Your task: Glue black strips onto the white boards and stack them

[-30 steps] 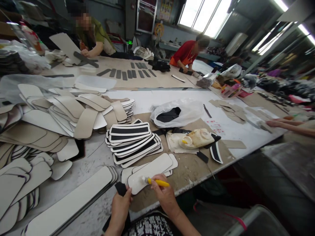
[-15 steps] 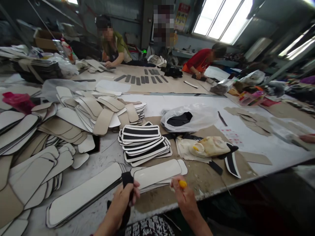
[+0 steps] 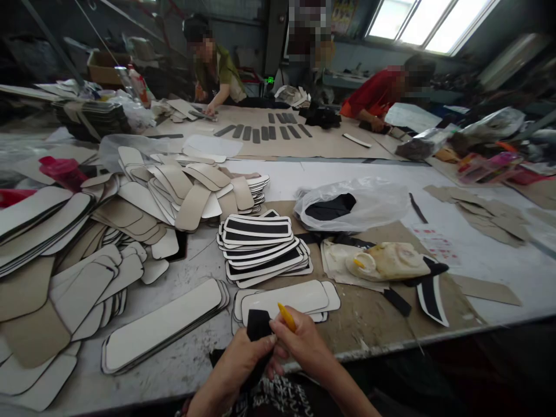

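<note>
My left hand point(image 3: 249, 356) is closed around a black fabric strip point(image 3: 258, 324), with its upper end standing above the thumb. My right hand point(image 3: 299, 341) grips a tool with a yellow tapered handle point(image 3: 286, 317); its working end is hidden by the fingers. Both hands meet at the strip's right edge, fingertips close together. Just beyond them lie long white rounded panels point(image 3: 282, 298). Behind those is a pile of white-rimmed panels with black strips on them point(image 3: 260, 227). To the left rests a stack of long pale panels point(image 3: 165, 327).
Many loose beige panels point(image 3: 191, 205) cover the table's left side. A plastic bag with black pieces point(image 3: 369, 202) and a stained yellowish container point(image 3: 399, 260) stand at right. One curved black-and-white panel point(image 3: 433, 300) lies near the front edge. Two people work across the table.
My right hand has moved left to meet my left hand at the black strip, and the yellow handle now points up. The camera view has shifted slightly.
</note>
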A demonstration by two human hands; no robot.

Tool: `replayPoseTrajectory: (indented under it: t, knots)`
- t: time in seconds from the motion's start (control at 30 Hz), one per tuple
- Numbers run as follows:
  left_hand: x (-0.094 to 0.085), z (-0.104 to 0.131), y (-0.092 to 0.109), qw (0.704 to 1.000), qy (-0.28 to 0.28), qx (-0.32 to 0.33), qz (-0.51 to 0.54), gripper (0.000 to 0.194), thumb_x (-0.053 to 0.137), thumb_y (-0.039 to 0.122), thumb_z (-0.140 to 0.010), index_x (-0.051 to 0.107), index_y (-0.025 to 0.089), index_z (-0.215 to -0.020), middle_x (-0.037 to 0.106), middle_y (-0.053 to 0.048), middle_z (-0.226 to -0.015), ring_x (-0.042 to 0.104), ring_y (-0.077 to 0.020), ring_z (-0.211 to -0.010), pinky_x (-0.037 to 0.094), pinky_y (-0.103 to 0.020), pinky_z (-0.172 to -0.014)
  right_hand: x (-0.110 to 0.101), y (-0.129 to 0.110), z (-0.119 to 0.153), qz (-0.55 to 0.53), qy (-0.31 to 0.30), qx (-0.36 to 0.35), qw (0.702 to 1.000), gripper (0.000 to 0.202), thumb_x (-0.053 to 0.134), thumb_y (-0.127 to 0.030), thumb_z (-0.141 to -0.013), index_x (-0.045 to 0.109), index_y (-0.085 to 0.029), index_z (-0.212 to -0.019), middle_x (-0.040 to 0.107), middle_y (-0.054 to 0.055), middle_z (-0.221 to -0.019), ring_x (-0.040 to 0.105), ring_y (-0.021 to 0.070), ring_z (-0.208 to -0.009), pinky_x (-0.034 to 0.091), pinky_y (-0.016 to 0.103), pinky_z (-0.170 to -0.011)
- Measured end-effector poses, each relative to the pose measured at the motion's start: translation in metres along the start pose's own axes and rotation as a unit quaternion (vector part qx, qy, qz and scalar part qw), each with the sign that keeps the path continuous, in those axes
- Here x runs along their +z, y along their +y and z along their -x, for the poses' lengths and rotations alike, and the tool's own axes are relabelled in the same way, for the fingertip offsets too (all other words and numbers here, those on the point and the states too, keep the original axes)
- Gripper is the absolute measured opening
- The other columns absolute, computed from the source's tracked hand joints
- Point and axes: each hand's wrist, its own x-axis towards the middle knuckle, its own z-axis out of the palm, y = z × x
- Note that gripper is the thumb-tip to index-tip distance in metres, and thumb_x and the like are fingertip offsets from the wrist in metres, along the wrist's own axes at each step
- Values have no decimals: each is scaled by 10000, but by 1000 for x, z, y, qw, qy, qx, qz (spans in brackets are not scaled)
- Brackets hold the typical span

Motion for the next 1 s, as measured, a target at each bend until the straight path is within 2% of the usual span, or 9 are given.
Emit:
replayPoseTrajectory:
  t: [0.07,0.13,0.3,0.43,0.53,0.6,0.73,0.87,1.0]
  knots:
    - [-2,0,1,1000,2,0,0,344,633,409,-701,623,87,-822,659,-114,-756,579,-172,-541,414,-256,-500,0,1,1,50,30,-31,998,259,524,-413,-789,527,-201,-640,497,-49,-489,470,104,-453,360,222,-448]
    - [-4,1,3,1000,-2,-1,-2,263,626,343,-697,624,96,-788,658,-103,-738,578,-170,-548,418,-255,-511,2,1,1,59,34,-24,997,252,521,-397,-794,522,-195,-643,522,-38,-533,499,111,-511,389,227,-499]
    - [-7,7,9,998,-43,-3,-39,185,569,261,-705,648,93,-711,623,-75,-599,536,-147,-523,398,-244,-532,8,1,-1,-18,-39,72,997,235,602,-362,-708,426,-210,-674,438,-96,-440,425,91,-387,316,210,-418]
    - [-12,10,7,998,-41,-24,-49,215,580,292,-698,651,91,-725,637,-98,-608,550,-165,-531,413,-266,-557,7,2,2,93,-18,26,995,221,495,-367,-792,447,-198,-658,466,-53,-535,440,103,-500,353,231,-510]
    - [-17,11,4,998,-32,-26,-45,226,591,321,-704,642,102,-723,644,-103,-628,567,-180,-542,422,-278,-560,8,3,4,184,12,-24,983,260,410,-369,-845,456,-194,-658,472,-25,-612,439,123,-592,354,251,-582]
    - [-20,11,3,999,-30,-23,-36,244,593,344,-711,638,104,-723,641,-101,-634,568,-184,-535,423,-282,-549,10,5,4,202,16,-19,979,240,444,-364,-829,457,-195,-659,469,-29,-617,432,124,-601,343,251,-589]
    - [-23,9,-1,999,-40,-14,-22,290,618,351,-696,640,104,-845,641,-88,-681,583,-200,-555,437,-298,-539,14,11,3,189,7,27,981,176,562,-300,-741,445,-199,-657,449,-57,-579,416,111,-567,324,233,-553]
    - [-29,5,-6,998,-41,-25,-29,293,650,373,-664,632,98,-763,647,-103,-682,598,-214,-571,458,-320,-568,13,14,5,225,14,-10,974,185,468,-315,-812,463,-195,-672,475,-36,-620,433,120,-602,325,237,-572]
    - [-35,2,-11,997,-51,-42,-31,342,670,411,-650,612,100,-777,662,-108,-708,613,-220,-595,461,-319,-579,13,15,9,323,27,-42,945,239,381,-300,-870,482,-193,-683,514,-13,-644,462,127,-621,312,246,-591]
